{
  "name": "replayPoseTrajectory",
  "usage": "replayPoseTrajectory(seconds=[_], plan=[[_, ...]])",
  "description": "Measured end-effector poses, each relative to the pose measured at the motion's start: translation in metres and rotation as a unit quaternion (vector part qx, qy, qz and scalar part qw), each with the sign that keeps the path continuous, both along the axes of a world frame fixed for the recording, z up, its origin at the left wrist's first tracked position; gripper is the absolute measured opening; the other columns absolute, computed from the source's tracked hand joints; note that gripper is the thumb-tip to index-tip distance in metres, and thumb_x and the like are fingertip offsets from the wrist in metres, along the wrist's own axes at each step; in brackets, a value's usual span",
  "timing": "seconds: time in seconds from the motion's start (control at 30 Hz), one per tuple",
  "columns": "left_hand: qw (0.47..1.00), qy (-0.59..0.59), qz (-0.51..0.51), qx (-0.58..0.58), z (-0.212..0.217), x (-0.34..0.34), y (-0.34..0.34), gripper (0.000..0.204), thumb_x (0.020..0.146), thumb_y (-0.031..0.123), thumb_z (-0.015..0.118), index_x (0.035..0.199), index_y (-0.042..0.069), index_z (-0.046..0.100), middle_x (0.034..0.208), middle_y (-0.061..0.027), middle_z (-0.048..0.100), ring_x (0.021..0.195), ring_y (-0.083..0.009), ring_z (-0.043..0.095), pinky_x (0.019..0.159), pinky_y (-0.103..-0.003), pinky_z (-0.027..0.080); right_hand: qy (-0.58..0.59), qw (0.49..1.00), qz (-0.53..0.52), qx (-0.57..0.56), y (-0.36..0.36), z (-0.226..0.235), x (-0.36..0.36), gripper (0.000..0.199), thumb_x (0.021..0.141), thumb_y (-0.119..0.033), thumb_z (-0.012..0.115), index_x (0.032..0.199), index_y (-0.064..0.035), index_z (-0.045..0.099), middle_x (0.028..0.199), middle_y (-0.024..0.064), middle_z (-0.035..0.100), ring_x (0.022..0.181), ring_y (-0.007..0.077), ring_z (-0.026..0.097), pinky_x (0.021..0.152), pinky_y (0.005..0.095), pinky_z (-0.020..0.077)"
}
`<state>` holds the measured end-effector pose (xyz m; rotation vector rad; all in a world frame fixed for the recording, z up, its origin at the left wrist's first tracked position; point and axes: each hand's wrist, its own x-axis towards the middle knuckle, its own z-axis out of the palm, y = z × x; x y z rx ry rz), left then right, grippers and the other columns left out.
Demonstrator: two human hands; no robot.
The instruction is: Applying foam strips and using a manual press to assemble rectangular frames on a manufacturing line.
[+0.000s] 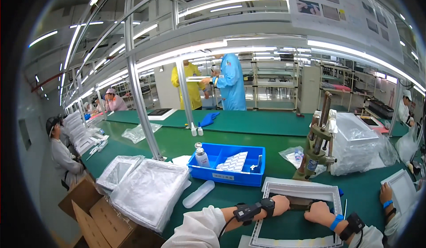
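A white rectangular frame (256, 234) lies on the green bench in front of me. Over its opening, my left hand (279, 205) is closed at one end of a flat brownish strip (300, 203). My right hand (318, 212) has its fingers curled round the other end. Both hands are knuckles up, so my fingertips are mostly hidden. Just right of the frame lies a thin light-coloured stick (345, 208). Behind the frame stands an olive-green hand press (313, 154) with a tall lever.
A blue divided bin (227, 181) holds a pump bottle (202, 157). Bagged white frames (151, 192) are stacked at left above an open carton (104, 221); more wrapped frames (355, 146) stand at right. A co-worker's hand (387, 195) holds another white frame (400, 188).
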<state>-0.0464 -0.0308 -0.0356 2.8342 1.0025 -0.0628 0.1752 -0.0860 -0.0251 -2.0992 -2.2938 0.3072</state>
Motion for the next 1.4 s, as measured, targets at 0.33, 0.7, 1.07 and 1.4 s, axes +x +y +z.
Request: replayPoseTrajectory(seconds=[0.33, 0.7, 1.07, 1.4], plan=[[0.995, -0.088, 0.026, 0.044, 0.053, -0.020, -0.037, 0.028, 0.099, 0.028, 0.055, 0.097, 0.004, 0.070, 0.089, -0.0163, 0.068, 0.083, -0.0391, 0.066, 0.069, -0.045, 0.055, -0.017, 0.994, 0.088, 0.060, -0.044, 0.045, -0.002, 0.031, 0.084, -0.029, 0.058, 0.085, -0.0012, 0.069, 0.085, 0.0227, 0.070, 0.084, 0.0417, 0.068, 0.074, 0.0517, 0.0551], [0.989, -0.047, -0.111, -0.087, 0.070, -0.050, -0.159, 0.089, 0.084, 0.046, 0.073, 0.154, 0.009, 0.032, 0.129, -0.0231, 0.056, 0.114, -0.0390, 0.059, 0.103, -0.047, 0.044, 0.151, 0.955, 0.239, 0.092, -0.175, 0.066, 0.021, 0.061, 0.084, -0.044, 0.075, 0.132, -0.0105, 0.057, 0.121, 0.0110, 0.061, 0.113, 0.0284, 0.060, 0.089, 0.0420, 0.0486], [0.986, -0.043, -0.089, -0.137, 0.067, -0.068, -0.145, 0.086, 0.077, 0.030, 0.081, 0.147, 0.001, 0.040, 0.128, -0.0140, 0.057, 0.108, -0.0310, 0.060, 0.090, -0.043, 0.051, 0.111, 0.965, 0.207, 0.115, -0.174, 0.042, -0.001, 0.050, 0.081, -0.035, 0.076, 0.123, -0.0134, 0.060, 0.120, 0.0065, 0.062, 0.108, 0.0243, 0.060, 0.081, 0.0383, 0.0464], [0.987, -0.070, -0.071, -0.129, 0.066, -0.058, -0.139, 0.078, 0.082, 0.043, 0.077, 0.140, 0.000, 0.048, 0.122, -0.0138, 0.062, 0.106, -0.0317, 0.063, 0.087, -0.041, 0.053, 0.166, 0.957, 0.153, 0.182, -0.177, 0.038, -0.004, 0.033, 0.074, -0.016, 0.080, 0.104, -0.0114, 0.066, 0.109, 0.0062, 0.066, 0.103, 0.0254, 0.064, 0.080, 0.0361, 0.0544]])
